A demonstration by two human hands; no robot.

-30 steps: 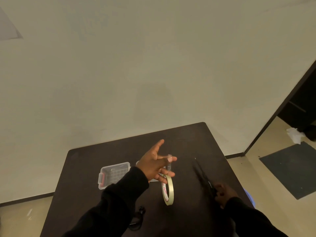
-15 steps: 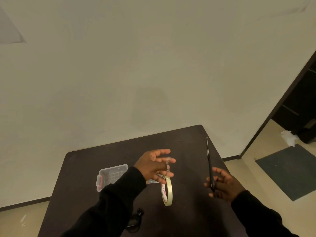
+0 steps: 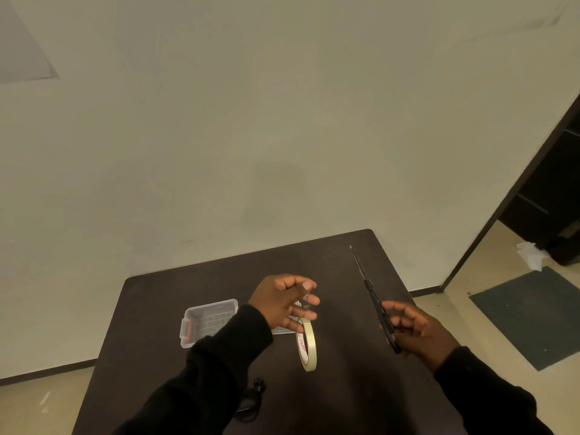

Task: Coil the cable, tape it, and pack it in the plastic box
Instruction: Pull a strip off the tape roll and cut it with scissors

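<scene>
Holding the tape roll (image 3: pixel 306 346) by its pulled strip, left hand (image 3: pixel 282 304) waits while right hand (image 3: pixel 414 331) grips scissors (image 3: pixel 372 296); taping step, snip next, I reckon.

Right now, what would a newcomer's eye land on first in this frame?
The two hands above the dark table: the right hand holds black scissors with the blades pointing away, and the left hand pinches the strip of a tape roll hanging below it. A clear plastic box sits behind the left sleeve.
</scene>
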